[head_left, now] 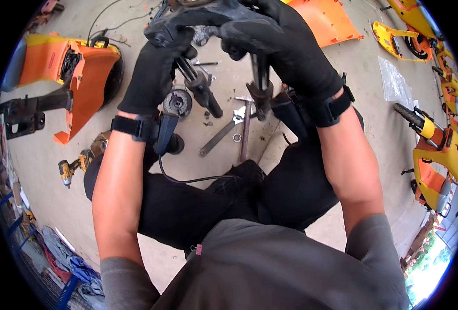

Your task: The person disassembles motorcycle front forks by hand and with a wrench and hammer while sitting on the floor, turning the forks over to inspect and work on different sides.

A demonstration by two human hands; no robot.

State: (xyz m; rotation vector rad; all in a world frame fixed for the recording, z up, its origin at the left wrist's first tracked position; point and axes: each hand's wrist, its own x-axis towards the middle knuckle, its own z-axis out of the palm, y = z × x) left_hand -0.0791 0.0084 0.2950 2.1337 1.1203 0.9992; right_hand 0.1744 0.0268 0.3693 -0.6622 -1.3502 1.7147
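Both hands wear black gloves and hold up a black two-legged front fork (195,23) at the top of the view. My left hand (154,70) is closed around its left side, beside one shiny telescopic leg (200,88). On the other side my right hand (301,51) grips the fork's right shoulder, next to the second leg (261,77). Both legs point down toward the floor, and the fork's upper end is cut off by the picture edge. Below them lie an adjustable wrench (221,133), a hammer (246,126) and a round grey hub-like part (177,102).
At the left stands an orange and yellow vehicle body (79,77) with a black metal bracket (33,108). A yellow cordless drill (74,168) lies by my left knee. Orange panels (327,20), clear plastic film (394,80) and several yellow vehicles (438,155) are to the right.
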